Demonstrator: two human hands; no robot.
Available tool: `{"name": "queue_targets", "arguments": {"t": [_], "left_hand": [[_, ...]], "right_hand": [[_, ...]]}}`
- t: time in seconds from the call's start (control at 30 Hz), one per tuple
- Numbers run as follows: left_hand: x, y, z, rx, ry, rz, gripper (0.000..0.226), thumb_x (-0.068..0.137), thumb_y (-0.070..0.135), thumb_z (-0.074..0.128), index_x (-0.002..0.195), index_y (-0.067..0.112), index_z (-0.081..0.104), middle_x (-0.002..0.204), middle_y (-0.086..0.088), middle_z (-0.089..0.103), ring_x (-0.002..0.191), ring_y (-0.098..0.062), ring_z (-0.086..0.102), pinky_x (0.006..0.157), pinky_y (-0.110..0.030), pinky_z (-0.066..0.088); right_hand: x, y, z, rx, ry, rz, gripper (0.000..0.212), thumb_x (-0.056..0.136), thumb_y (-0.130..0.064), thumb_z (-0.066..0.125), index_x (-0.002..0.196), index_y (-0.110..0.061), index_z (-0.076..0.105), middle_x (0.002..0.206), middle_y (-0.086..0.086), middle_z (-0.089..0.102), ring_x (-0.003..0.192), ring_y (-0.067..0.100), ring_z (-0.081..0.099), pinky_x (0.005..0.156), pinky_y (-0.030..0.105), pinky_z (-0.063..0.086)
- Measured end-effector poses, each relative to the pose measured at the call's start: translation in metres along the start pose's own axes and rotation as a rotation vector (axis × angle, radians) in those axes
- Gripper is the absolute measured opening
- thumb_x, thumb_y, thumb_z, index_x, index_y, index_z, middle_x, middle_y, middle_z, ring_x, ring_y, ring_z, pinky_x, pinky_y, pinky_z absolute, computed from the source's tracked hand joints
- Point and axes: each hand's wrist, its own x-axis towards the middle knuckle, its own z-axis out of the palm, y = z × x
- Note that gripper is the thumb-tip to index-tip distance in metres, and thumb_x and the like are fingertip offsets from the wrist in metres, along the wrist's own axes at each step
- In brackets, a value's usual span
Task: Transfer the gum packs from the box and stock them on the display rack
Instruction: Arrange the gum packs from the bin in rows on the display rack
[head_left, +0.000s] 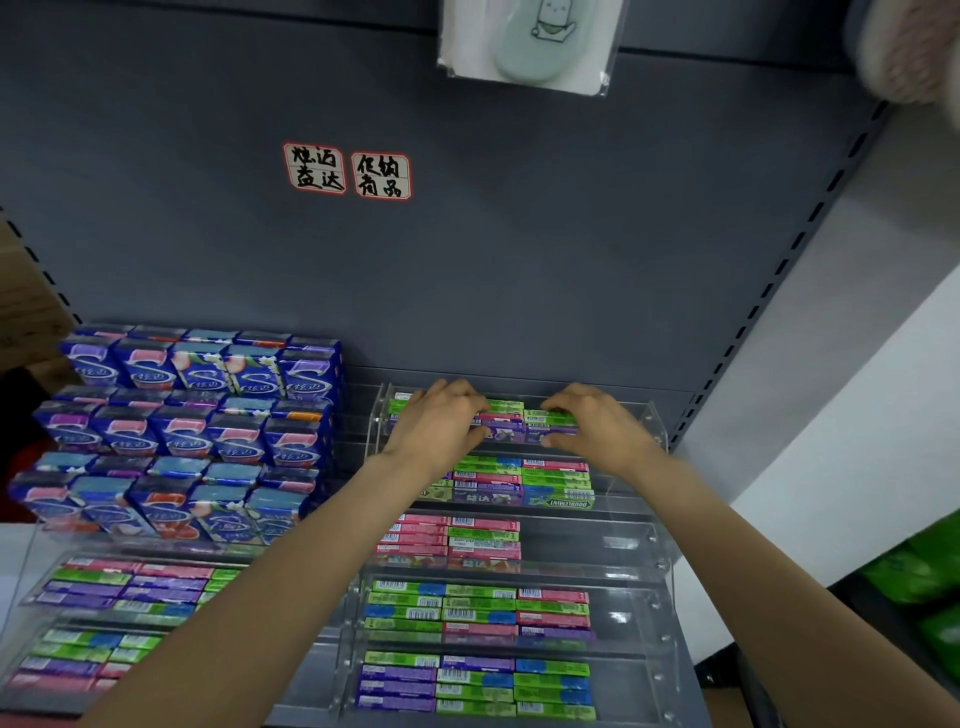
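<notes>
Now both of mine are up at the top tier of the clear display rack (655, 558), against its back edge. My left hand (441, 423) and right hand (592, 423) each curl fingers over the gum packs (506, 415) there. I should press the stacks flush, ends level, before letting go. No box is in view. 5 tiers show.

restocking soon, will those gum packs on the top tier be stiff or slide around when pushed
The gum packs look like stiff flat cartons, so probably rigid and light. Their glossy wrap on the clear rack suggests easy sliding. Flat sides make rolling unlikely.
</notes>
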Motion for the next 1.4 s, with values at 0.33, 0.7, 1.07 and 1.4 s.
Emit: {"name": "queue_targets", "arguments": {"t": [0.33, 0.7, 1.07, 1.4], "left_hand": [[-0.047, -0.018, -0.028, -0.196, 0.226, -0.053, 0.031, 0.093, 0.025, 0.056, 0.124, 0.019, 0.059, 0.119, 0.0, 0.061, 0.107, -0.018, 0.056, 0.09, -0.036, 0.048], [-0.248, -0.168, -0.045, -0.379, 0.396, -0.455, 0.019, 0.084, 0.01, 0.068, 0.103, 0.014, 0.069, 0.09, -0.002, 0.069, 0.079, -0.015, 0.063, 0.074, -0.031, 0.051], [-0.495, -0.384, -0.036, -0.297, 0.19, -0.927, 0.022, 0.089, 0.021, 0.062, 0.11, 0.018, 0.066, 0.105, -0.001, 0.066, 0.092, -0.02, 0.063, 0.08, -0.032, 0.05], [-0.603, -0.482, 0.024, -0.202, -0.077, -0.971, 0.091, 0.079, 0.05, 0.068, 0.15, 0.018, 0.021, 0.158, -0.003, 0.012, 0.144, -0.025, 0.016, 0.112, -0.038, 0.023]], "right_hand": [[-0.016, -0.063, -0.002, 0.138, 0.207, -0.067, 0.034, 0.091, -0.028, 0.059, 0.121, -0.014, 0.06, 0.117, 0.001, 0.057, 0.109, 0.017, 0.053, 0.091, 0.03, 0.045], [-0.018, -0.288, 0.078, 0.316, 0.04, -0.368, 0.024, 0.096, -0.018, 0.05, 0.116, -0.012, 0.06, 0.108, 0.004, 0.055, 0.099, 0.019, 0.053, 0.088, 0.03, 0.043], [-0.022, -0.556, 0.242, 0.356, -0.29, -0.463, 0.023, 0.093, -0.011, 0.05, 0.112, -0.008, 0.063, 0.106, 0.008, 0.06, 0.097, 0.021, 0.058, 0.086, 0.027, 0.042], [-0.007, -0.65, 0.394, 0.322, -0.629, -0.281, 0.043, 0.093, -0.019, 0.055, 0.135, -0.014, 0.045, 0.129, 0.01, 0.05, 0.12, 0.022, 0.048, 0.098, 0.026, 0.035]]}}
